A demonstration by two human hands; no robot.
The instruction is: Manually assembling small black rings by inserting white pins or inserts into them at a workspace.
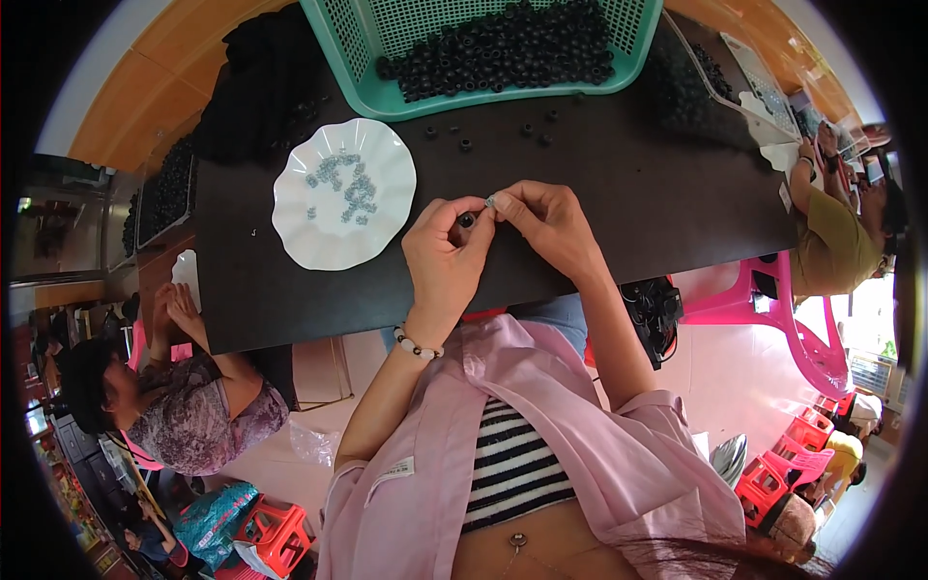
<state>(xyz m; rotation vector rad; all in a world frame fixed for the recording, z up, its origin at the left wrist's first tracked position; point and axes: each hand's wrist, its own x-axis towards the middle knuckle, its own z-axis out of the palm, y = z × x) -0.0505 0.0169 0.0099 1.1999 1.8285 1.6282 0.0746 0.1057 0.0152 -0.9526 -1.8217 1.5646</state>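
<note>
Both my hands meet over the near edge of the dark table. In the curled fingers of my left hand [445, 253] is a small black ring-shaped part [467, 219], its round opening showing. The thumb and forefinger of my right hand [547, 224] pinch a tiny pale clear piece [490, 201] close to the left fingertips. To the left of my hands stands a white wavy-rimmed plate [314, 244] with several similar clear pieces [360, 193] on it. A few loose black parts [466, 145] lie beyond my hands.
A green mesh basket [372, 102] heaped with black parts [512, 53] stands at the far edge. Dark cloth [256, 92] lies at the far left of the table [657, 198]. Other people sit left and right. A pink chair [739, 300] stands on the right.
</note>
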